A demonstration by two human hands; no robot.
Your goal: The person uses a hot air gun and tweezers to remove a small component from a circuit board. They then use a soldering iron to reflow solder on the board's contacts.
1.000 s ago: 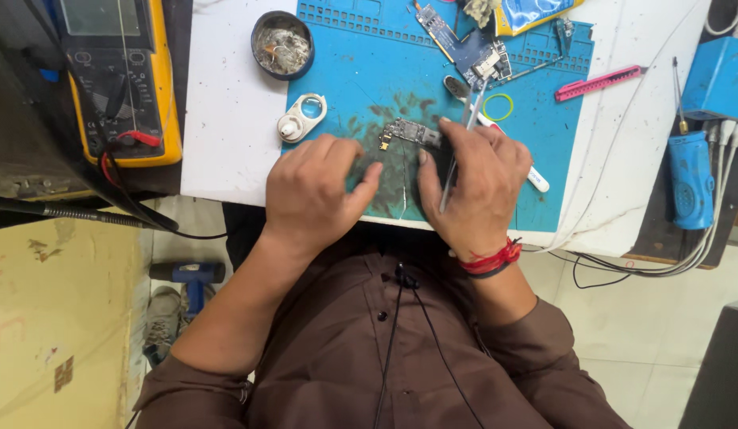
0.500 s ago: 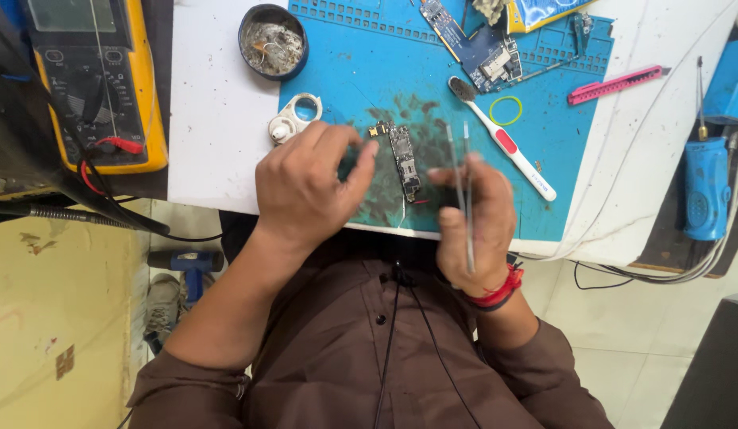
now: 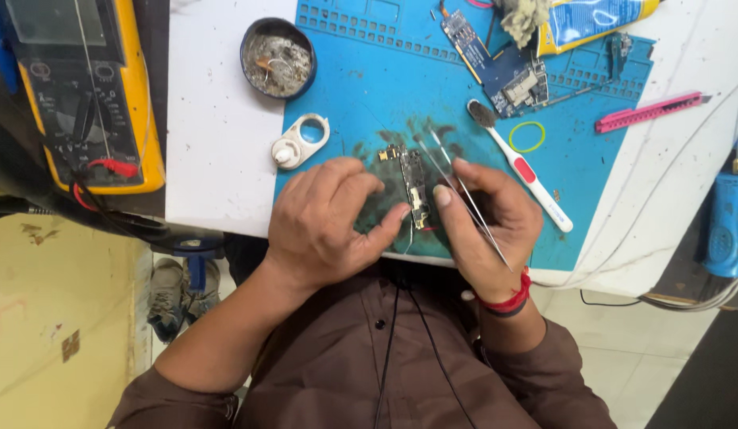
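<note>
Left hand (image 3: 325,218): fingers curled, thumb tip pressed against the lower edge of a narrow circuit board (image 3: 413,184), steadying it. Right hand (image 3: 490,218): fingers closed around metal tweezers (image 3: 456,191), whose tips reach past the board's upper end; forefinger tip touches the board's right side; red band at the wrist. Circuit board: lies flat on a blue work mat (image 3: 369,87), on a dark stained patch near the mat's front edge. Just right of the hand: toothbrush (image 3: 521,168), white with red grip. Beyond: yellow rubber ring (image 3: 527,136), pink cutter knife (image 3: 647,112), second circuit board (image 3: 496,59), round black dish (image 3: 278,57) of scraps, white plastic ring piece (image 3: 301,141). White table (image 3: 218,143). Far left: yellow meter (image 3: 83,91).
</note>
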